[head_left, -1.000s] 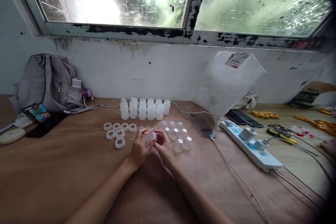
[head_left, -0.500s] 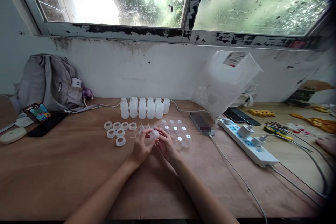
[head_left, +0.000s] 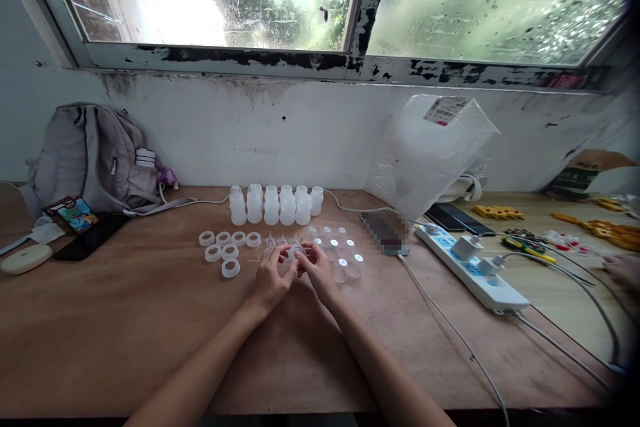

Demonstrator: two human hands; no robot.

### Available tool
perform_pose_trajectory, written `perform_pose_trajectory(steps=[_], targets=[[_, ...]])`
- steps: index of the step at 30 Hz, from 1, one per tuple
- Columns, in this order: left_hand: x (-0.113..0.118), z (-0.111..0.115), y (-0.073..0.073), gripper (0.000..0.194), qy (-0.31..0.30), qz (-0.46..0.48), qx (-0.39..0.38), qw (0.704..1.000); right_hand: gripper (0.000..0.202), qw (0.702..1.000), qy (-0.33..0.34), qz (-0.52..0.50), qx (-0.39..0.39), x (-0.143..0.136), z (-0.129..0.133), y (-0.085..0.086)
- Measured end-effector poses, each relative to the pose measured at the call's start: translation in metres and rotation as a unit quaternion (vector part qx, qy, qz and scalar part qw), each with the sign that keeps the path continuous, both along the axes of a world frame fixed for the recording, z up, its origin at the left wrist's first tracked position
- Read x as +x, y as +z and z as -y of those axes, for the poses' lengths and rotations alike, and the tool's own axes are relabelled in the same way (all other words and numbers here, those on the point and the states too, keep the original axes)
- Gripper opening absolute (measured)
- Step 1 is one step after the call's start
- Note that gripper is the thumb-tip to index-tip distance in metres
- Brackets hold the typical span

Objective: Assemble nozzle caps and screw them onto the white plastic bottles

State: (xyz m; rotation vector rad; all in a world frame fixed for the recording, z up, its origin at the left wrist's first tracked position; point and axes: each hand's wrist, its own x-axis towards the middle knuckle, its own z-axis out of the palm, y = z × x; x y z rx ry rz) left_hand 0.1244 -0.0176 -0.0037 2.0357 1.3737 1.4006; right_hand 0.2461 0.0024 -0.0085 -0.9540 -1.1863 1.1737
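My left hand (head_left: 273, 278) and my right hand (head_left: 320, 273) meet at the middle of the wooden table, both closed on a translucent plastic bottle collar (head_left: 296, 250). Its round face shows between the fingertips, with my right thumb over its edge; whether another part sits inside is too small to tell. Several matching collar rings (head_left: 231, 273) lie to the left of my left hand. Just beyond the fingers stand clear pointed bottle nipples (head_left: 270, 241), partly hidden. Right of my right hand are several clear round caps (head_left: 355, 270) and small white discs (head_left: 343, 262).
Frosted small bottles (head_left: 271, 210) stand in rows behind the parts. Rightward lie a phone (head_left: 385, 232) on a cable, a power strip (head_left: 473, 267) and a plastic bag (head_left: 430, 147). A backpack (head_left: 95, 153) rests at far left. Another person's hand (head_left: 623, 270) shows at the right edge.
The collar has turned between my fingers, from its ridged side to its round face. My right thumb has moved up onto its edge.
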Motion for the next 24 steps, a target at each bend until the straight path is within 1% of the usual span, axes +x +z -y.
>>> perform_pose_trajectory(steps=[4,10,14,18,21,24], targets=[[-0.001,0.001,0.000,0.027,-0.001,-0.012,-0.030,0.999,0.021,1.000,0.008,0.002,0.009,0.000,0.002,0.002],[-0.002,0.000,-0.001,0.030,0.033,-0.036,-0.017,0.999,0.029,0.998,0.009,0.035,0.050,0.000,0.003,0.002],[-0.004,-0.002,-0.001,0.031,0.048,-0.039,-0.005,0.998,0.033,0.996,0.011,0.057,0.072,-0.002,0.006,0.005],[-0.005,-0.003,-0.003,0.029,0.047,-0.031,-0.010,0.998,0.035,0.992,-0.011,0.084,0.089,-0.003,0.008,0.006],[-0.006,-0.004,-0.004,0.028,0.058,-0.037,-0.006,0.998,0.035,0.986,-0.031,0.120,0.114,-0.005,0.009,0.003],[-0.007,-0.005,-0.004,0.026,0.067,-0.064,0.014,0.996,0.034,0.982,-0.025,0.140,0.124,-0.006,0.011,0.002]])
